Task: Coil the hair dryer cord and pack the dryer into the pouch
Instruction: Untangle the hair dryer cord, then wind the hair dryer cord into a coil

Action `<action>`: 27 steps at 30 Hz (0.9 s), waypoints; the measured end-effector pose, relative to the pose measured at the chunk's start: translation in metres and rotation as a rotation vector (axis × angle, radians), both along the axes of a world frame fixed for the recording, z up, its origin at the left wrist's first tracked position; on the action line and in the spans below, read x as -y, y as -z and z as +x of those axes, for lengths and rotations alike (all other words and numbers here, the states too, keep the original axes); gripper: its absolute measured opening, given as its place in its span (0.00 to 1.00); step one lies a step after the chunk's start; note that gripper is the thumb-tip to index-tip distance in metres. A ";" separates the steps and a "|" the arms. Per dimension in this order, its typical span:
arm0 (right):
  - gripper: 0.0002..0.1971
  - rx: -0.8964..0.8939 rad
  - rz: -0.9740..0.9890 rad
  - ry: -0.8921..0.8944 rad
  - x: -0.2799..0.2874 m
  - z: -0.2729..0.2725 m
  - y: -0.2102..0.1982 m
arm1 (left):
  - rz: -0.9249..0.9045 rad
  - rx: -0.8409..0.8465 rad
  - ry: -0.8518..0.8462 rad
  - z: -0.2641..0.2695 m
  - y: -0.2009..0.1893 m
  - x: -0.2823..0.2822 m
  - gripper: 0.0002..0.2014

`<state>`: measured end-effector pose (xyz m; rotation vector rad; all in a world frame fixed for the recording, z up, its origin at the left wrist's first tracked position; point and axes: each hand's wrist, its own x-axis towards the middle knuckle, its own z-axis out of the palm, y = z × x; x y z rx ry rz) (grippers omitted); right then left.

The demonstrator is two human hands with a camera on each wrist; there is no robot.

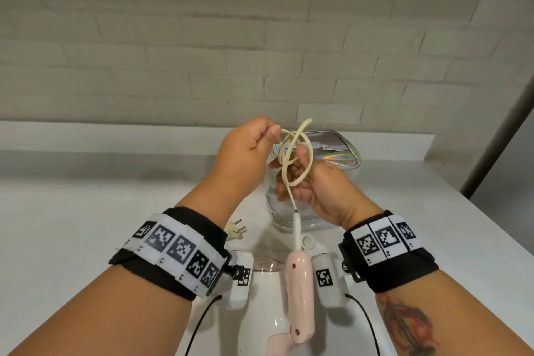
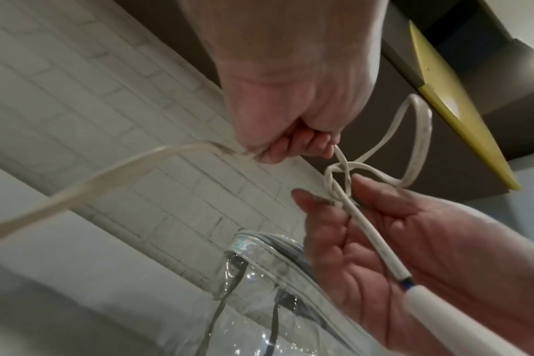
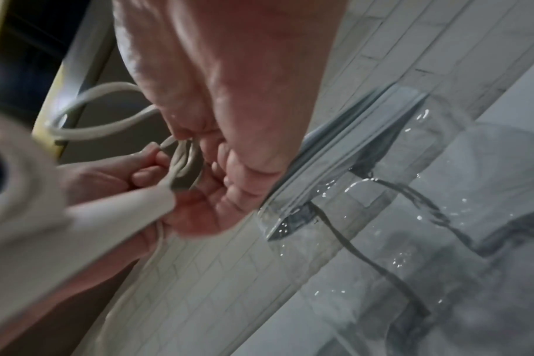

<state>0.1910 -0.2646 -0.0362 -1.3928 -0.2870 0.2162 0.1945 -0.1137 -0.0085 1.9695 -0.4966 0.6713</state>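
Both hands work at the centre of the head view. Our left hand [image 1: 248,147], the more leftward, has its fingers curled and pinches a run of the cream cord [image 1: 297,150] between thumb and fingers. Just to its right, our right hand [image 1: 315,191] is cupped with loose loops of cord draped round its fingers, thumb pressing them. From the loops the cord drops straight to the pink hair dryer [image 1: 299,292], which lies at the lower centre between our wrists. The plug [image 1: 237,230] rests on the table [image 1: 86,211] at centre left, so slack remains unwound.

Risks, as we judge them: the loops look uneven and cross one another, so pulling with the left hand could cinch them into a knot rather than a tidy coil. The trailing plug may drag and snag. If the right thumb eases, the loops could spring off. The clear pouch [image 1: 344,153], behind our hands at centre right, looks snug; a bulky coil may not fit.
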 end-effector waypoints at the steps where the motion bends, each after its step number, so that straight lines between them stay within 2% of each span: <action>1: 0.26 0.007 0.002 -0.019 -0.002 -0.002 0.001 | -0.051 -0.028 -0.008 0.000 -0.001 0.000 0.13; 5: 0.11 0.056 0.072 -0.034 -0.002 -0.004 0.001 | -0.277 -0.157 0.026 0.002 -0.002 -0.011 0.14; 9: 0.10 0.044 0.048 -0.041 0.002 -0.002 -0.006 | -0.295 -0.184 0.140 -0.003 -0.001 -0.018 0.14; 12: 0.05 0.130 -0.084 0.072 0.007 0.002 -0.009 | -0.326 -0.164 0.122 -0.003 0.000 -0.023 0.14; 15: 0.06 0.223 -0.143 0.210 0.018 0.005 -0.012 | -0.375 -0.133 0.036 0.000 0.005 -0.026 0.13; 17: 0.07 0.270 -0.174 0.217 0.021 0.004 -0.015 | -0.389 -0.126 0.025 0.001 0.007 -0.027 0.12; 21: 0.05 0.272 -0.173 0.198 0.022 0.004 -0.014 | -0.264 -0.235 0.140 0.000 0.003 -0.022 0.11; 24: 0.05 0.256 -0.154 0.166 0.022 0.006 -0.012 | -0.177 -0.316 0.195 -0.003 0.001 -0.015 0.06; 27: 0.08 0.286 -0.152 0.150 0.020 0.006 -0.015 | -0.264 -0.392 0.270 -0.005 0.000 -0.011 0.08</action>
